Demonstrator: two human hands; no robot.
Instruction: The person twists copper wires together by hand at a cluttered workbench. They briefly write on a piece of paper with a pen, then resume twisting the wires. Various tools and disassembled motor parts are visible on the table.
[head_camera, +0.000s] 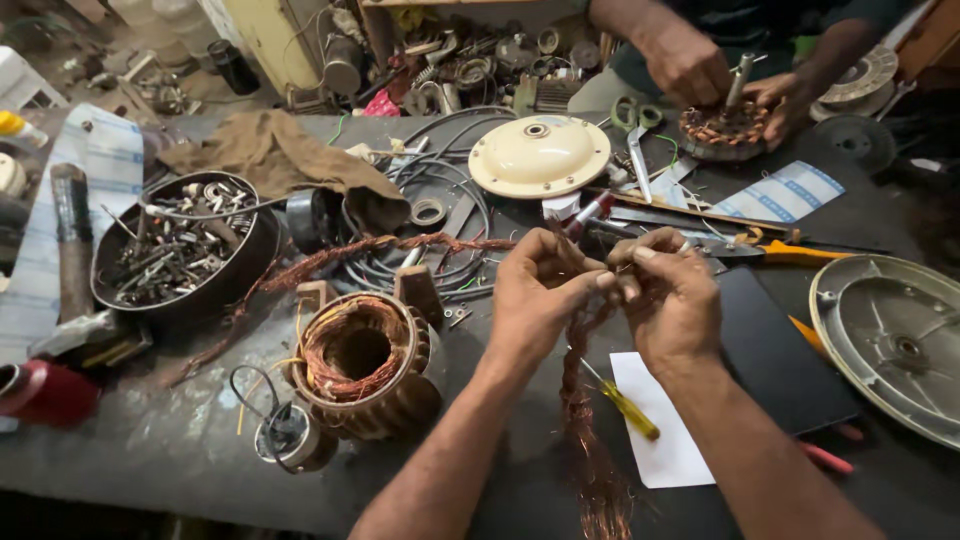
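My left hand (537, 287) and my right hand (672, 290) meet at the fingertips above the bench, both pinching a bundle of thin copper wire (575, 390) that hangs down between my forearms towards the near edge. Under my right wrist lie a yellow-handled screwdriver (625, 405) and a white paper sheet (662, 432). To my left stands a motor stator wound with copper coils (362, 362), a small capacitor (287, 432) with black leads beside it.
Another person's hands (690, 65) work on a copper-wound stator (722, 130) at the far side. A cream fan cover (540, 155), a metal fan housing (895, 340), a black bowl of screws and parts (180, 245), cables, scissors and a brown rag crowd the bench.
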